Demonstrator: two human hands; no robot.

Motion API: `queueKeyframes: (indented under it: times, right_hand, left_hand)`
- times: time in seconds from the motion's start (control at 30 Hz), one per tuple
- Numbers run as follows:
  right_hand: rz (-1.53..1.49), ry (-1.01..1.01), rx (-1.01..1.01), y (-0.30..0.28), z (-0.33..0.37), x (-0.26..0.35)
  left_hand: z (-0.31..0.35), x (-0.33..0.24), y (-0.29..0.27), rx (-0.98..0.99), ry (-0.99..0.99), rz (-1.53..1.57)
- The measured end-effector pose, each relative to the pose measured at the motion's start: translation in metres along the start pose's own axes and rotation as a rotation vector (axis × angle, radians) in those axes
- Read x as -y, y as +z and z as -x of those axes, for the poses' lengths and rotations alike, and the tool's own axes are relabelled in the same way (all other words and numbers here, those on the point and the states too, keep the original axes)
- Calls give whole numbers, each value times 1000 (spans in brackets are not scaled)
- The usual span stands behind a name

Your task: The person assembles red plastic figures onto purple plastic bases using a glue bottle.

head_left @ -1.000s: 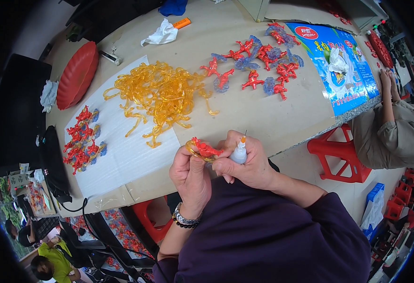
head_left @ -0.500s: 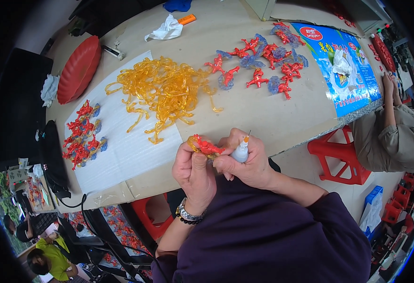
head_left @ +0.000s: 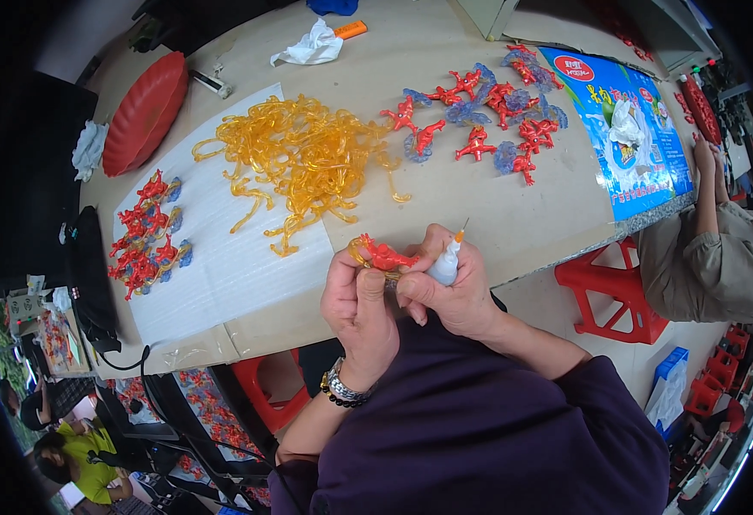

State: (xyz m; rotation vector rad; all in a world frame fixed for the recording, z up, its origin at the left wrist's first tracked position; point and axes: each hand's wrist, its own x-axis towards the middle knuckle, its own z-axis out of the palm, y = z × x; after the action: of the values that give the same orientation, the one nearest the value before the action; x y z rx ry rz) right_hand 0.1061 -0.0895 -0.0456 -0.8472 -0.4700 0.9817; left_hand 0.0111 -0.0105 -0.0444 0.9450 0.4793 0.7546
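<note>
Pinched between the fingertips of both hands is a small red plastic figure (head_left: 387, 256) with a clear yellow strand curling around it. My left hand (head_left: 359, 305), a metal watch and dark beads at its wrist, closes on the figure's left end. On the other end, the thumb and fingers of my right hand (head_left: 458, 296) press in. That hand also keeps a small white squeeze bottle (head_left: 447, 265) with an orange-based needle tip, pointing up and away from the figure. Beyond the hands lies a heap of clear yellow curly strands (head_left: 303, 159); the figure's underside is hidden by fingers.
Red figures with bluish clear bases (head_left: 497, 107) lie at the far right, and a cluster with yellow strands (head_left: 145, 236) at left on a white sheet (head_left: 188, 296). Around them are a red tray (head_left: 145, 112), crumpled tissue (head_left: 312, 45), and a blue printed sheet (head_left: 604, 112). Another person sits at right.
The held figure has turned slightly between my fingers. The bottle has tilted, its needle leaning further right. The whole view has shifted a little.
</note>
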Motion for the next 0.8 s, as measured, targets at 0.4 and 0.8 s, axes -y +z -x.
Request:
queueKeyframes:
  times: [0.4,0.8]
  right_hand:
    - [510,-240,36,-5,-13,22]
    - [996,-766,94,-5,-22,17]
  left_hand:
    - [-12,-27,5,-97,-290,222]
    - [-4,-32,8,-66,-547,513]
